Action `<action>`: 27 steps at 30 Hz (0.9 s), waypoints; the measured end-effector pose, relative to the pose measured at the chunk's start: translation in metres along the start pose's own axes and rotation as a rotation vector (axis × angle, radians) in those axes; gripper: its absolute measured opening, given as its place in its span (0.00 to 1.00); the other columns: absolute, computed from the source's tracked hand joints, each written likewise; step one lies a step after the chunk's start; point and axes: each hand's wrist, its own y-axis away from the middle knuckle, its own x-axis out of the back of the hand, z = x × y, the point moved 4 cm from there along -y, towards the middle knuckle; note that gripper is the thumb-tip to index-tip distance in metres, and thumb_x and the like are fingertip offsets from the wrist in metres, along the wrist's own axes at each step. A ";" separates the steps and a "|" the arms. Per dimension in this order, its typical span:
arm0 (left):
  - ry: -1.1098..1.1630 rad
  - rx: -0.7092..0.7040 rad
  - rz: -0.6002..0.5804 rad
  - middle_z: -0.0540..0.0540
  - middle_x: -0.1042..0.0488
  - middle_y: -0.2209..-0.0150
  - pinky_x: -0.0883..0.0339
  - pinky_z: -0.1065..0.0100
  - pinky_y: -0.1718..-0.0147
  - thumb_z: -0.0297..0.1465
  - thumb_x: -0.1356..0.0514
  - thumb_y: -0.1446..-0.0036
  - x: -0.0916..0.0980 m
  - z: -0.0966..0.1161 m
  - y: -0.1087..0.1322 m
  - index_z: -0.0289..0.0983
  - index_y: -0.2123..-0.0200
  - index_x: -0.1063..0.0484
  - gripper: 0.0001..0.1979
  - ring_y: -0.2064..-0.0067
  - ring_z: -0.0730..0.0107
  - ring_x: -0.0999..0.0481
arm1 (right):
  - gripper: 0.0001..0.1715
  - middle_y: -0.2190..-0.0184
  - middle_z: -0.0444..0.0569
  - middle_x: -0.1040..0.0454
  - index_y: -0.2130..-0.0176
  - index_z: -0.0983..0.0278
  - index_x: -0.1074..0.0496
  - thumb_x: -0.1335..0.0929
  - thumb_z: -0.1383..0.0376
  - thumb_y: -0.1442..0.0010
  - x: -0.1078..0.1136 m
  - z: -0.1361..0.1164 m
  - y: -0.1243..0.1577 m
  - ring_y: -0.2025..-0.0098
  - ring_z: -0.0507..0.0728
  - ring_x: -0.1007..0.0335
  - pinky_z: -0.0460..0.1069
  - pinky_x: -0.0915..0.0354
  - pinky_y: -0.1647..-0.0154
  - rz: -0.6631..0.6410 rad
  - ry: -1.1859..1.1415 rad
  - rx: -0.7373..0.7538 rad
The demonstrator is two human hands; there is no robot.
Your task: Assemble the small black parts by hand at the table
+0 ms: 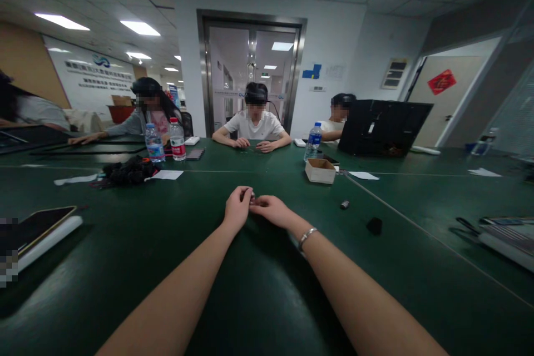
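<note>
Over the green table (200,200), my left hand (238,207) and my right hand (273,209) meet at the fingertips. My left hand is closed in a pinch around a small, light, shiny piece (252,195), too small to name. The fingers of my right hand are drawn together against the same spot, and whatever they grip is hidden. To the right of my hands, a small dark cylinder with a metallic look (344,204) lies on the tabletop. Farther right is a small black piece (374,226), its kind unclear.
A small open box (320,171) stands ahead on the right, by a water bottle (312,142). Two bottles (155,143) and a black tangled bundle (130,171) are at left. A large black case (384,128) stands far right. People wearing headsets sit around the table, one opposite (255,125).
</note>
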 end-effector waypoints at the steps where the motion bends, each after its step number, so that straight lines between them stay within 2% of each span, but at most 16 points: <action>1: 0.005 0.019 -0.008 0.45 0.26 0.67 0.32 0.67 0.66 0.38 0.45 0.45 0.000 -0.001 0.000 0.35 0.63 0.30 0.13 0.67 0.69 0.26 | 0.12 0.69 0.47 0.24 0.66 0.57 0.24 0.33 0.55 0.46 0.010 0.005 -0.001 0.68 0.55 0.29 0.48 0.36 0.67 -0.085 0.079 0.028; 2: 0.005 0.034 -0.021 0.45 0.26 0.67 0.32 0.67 0.66 0.38 0.46 0.45 0.001 -0.002 0.001 0.35 0.63 0.30 0.13 0.66 0.69 0.26 | 0.14 0.65 0.48 0.25 0.62 0.57 0.24 0.34 0.55 0.44 0.026 0.016 -0.001 0.64 0.56 0.30 0.48 0.36 0.64 -0.083 0.212 -0.003; 3: 0.001 0.042 -0.041 0.44 0.26 0.67 0.32 0.67 0.66 0.39 0.46 0.45 0.000 -0.003 0.001 0.35 0.63 0.29 0.13 0.66 0.69 0.26 | 0.14 0.61 0.49 0.26 0.60 0.56 0.25 0.34 0.55 0.44 0.047 0.032 -0.001 0.60 0.57 0.30 0.50 0.36 0.61 -0.015 0.392 -0.096; 5: -0.018 0.039 -0.093 0.44 0.26 0.65 0.32 0.67 0.65 0.39 0.46 0.45 -0.002 -0.002 0.002 0.36 0.63 0.29 0.14 0.65 0.69 0.26 | 0.22 0.50 0.62 0.34 0.51 0.65 0.30 0.33 0.63 0.46 0.086 0.066 0.003 0.50 0.67 0.36 0.58 0.39 0.55 0.101 0.519 -0.225; 6: -0.029 0.032 -0.114 0.44 0.26 0.65 0.32 0.67 0.65 0.39 0.46 0.45 -0.003 -0.001 0.003 0.36 0.63 0.29 0.14 0.64 0.69 0.26 | 0.25 0.48 0.66 0.37 0.48 0.67 0.33 0.33 0.65 0.46 0.101 0.085 0.006 0.49 0.70 0.38 0.60 0.40 0.54 0.141 0.572 -0.294; 8: -0.042 0.025 -0.130 0.43 0.26 0.64 0.32 0.67 0.65 0.38 0.45 0.45 -0.004 0.000 0.004 0.35 0.63 0.29 0.13 0.63 0.68 0.26 | 0.24 0.46 0.65 0.39 0.47 0.65 0.34 0.35 0.64 0.43 0.116 0.118 0.013 0.49 0.69 0.38 0.59 0.40 0.55 0.091 0.710 -0.415; 10: -0.048 0.031 -0.129 0.43 0.26 0.64 0.32 0.66 0.65 0.38 0.46 0.45 -0.004 0.002 0.004 0.35 0.63 0.29 0.13 0.63 0.68 0.26 | 0.17 0.51 0.63 0.34 0.53 0.68 0.30 0.39 0.67 0.41 0.114 0.136 0.017 0.50 0.65 0.36 0.55 0.39 0.54 0.000 0.764 -0.379; 12: -0.046 0.040 -0.132 0.43 0.26 0.64 0.32 0.66 0.65 0.38 0.46 0.44 -0.004 0.002 0.004 0.35 0.62 0.29 0.13 0.63 0.68 0.26 | 0.16 0.56 0.61 0.30 0.59 0.70 0.27 0.41 0.72 0.41 0.108 0.138 0.021 0.53 0.62 0.34 0.52 0.39 0.55 -0.030 0.760 -0.281; 14: -0.038 0.041 -0.137 0.43 0.26 0.64 0.31 0.66 0.64 0.39 0.45 0.45 -0.003 0.001 0.004 0.35 0.62 0.29 0.14 0.63 0.68 0.26 | 0.15 0.59 0.58 0.28 0.59 0.70 0.27 0.40 0.74 0.43 0.109 0.129 0.026 0.55 0.59 0.32 0.49 0.39 0.56 -0.015 0.682 -0.217; 17: -0.034 0.044 -0.135 0.43 0.26 0.64 0.31 0.66 0.64 0.39 0.45 0.45 -0.003 0.000 0.003 0.35 0.62 0.29 0.14 0.63 0.68 0.26 | 0.14 0.60 0.54 0.26 0.59 0.67 0.26 0.35 0.70 0.46 0.136 0.113 0.041 0.61 0.55 0.29 0.46 0.38 0.59 0.043 0.525 -0.223; 20: -0.048 0.042 -0.144 0.43 0.26 0.64 0.31 0.65 0.64 0.39 0.46 0.45 -0.004 -0.001 0.003 0.35 0.62 0.29 0.14 0.63 0.68 0.26 | 0.12 0.62 0.54 0.25 0.63 0.66 0.23 0.34 0.68 0.47 0.188 0.116 0.064 0.68 0.54 0.29 0.47 0.37 0.64 0.120 0.484 -0.386; 23: -0.046 0.033 -0.150 0.43 0.26 0.64 0.31 0.65 0.64 0.39 0.45 0.45 -0.005 -0.003 0.003 0.35 0.62 0.29 0.14 0.63 0.68 0.26 | 0.10 0.69 0.55 0.24 0.67 0.68 0.23 0.34 0.69 0.48 0.228 0.142 0.091 0.72 0.55 0.30 0.49 0.38 0.66 0.175 0.422 -0.598; 25: -0.039 0.030 -0.153 0.43 0.25 0.64 0.32 0.66 0.65 0.39 0.45 0.45 -0.005 -0.004 0.003 0.35 0.62 0.29 0.14 0.64 0.68 0.26 | 0.07 0.74 0.55 0.24 0.72 0.68 0.23 0.32 0.69 0.50 0.236 0.163 0.105 0.75 0.55 0.30 0.49 0.38 0.68 0.163 0.341 -0.716; 27: -0.038 0.026 -0.157 0.43 0.25 0.65 0.32 0.66 0.65 0.39 0.45 0.46 -0.005 -0.005 0.003 0.35 0.62 0.29 0.15 0.64 0.68 0.26 | 0.06 0.78 0.54 0.26 0.76 0.68 0.24 0.32 0.69 0.51 0.231 0.178 0.113 0.78 0.55 0.32 0.49 0.38 0.70 0.134 0.215 -0.765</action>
